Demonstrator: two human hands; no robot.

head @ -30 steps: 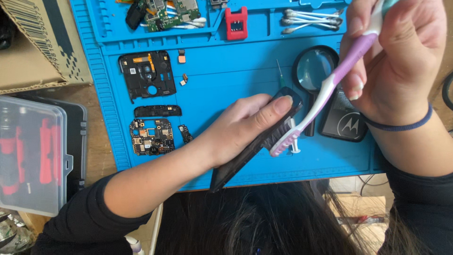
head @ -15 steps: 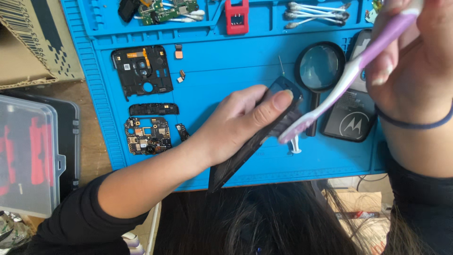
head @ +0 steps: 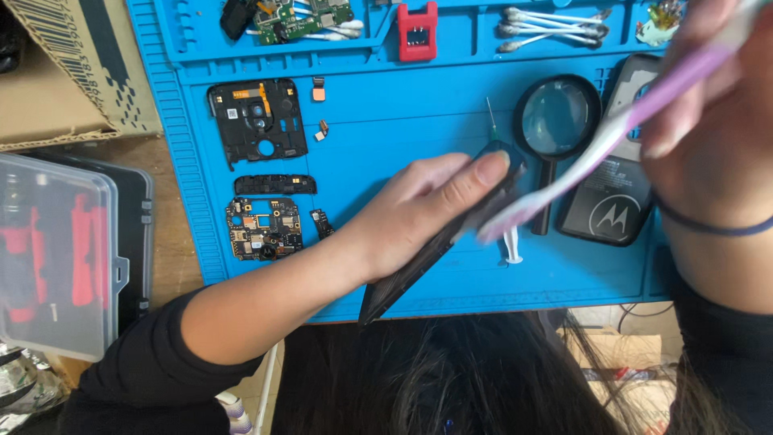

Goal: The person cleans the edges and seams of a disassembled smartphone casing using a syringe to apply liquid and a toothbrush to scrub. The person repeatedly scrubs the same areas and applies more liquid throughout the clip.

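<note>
My left hand grips a dark flat phone part, held tilted on edge above the blue work mat. Its lower corner points toward me. My right hand holds a purple and white toothbrush, blurred with motion. The brush head meets the upper end of the dark part, near my left fingertips. A dark band circles my right wrist.
On the mat lie a black phone frame, a circuit board, a magnifying glass, a black phone back, a red tool and cotton swabs. A clear plastic case and a cardboard box sit left.
My right hand and the toothbrush have shifted up and to the right, with the brush head sliding along the dark part. My left hand has kept its grip.
</note>
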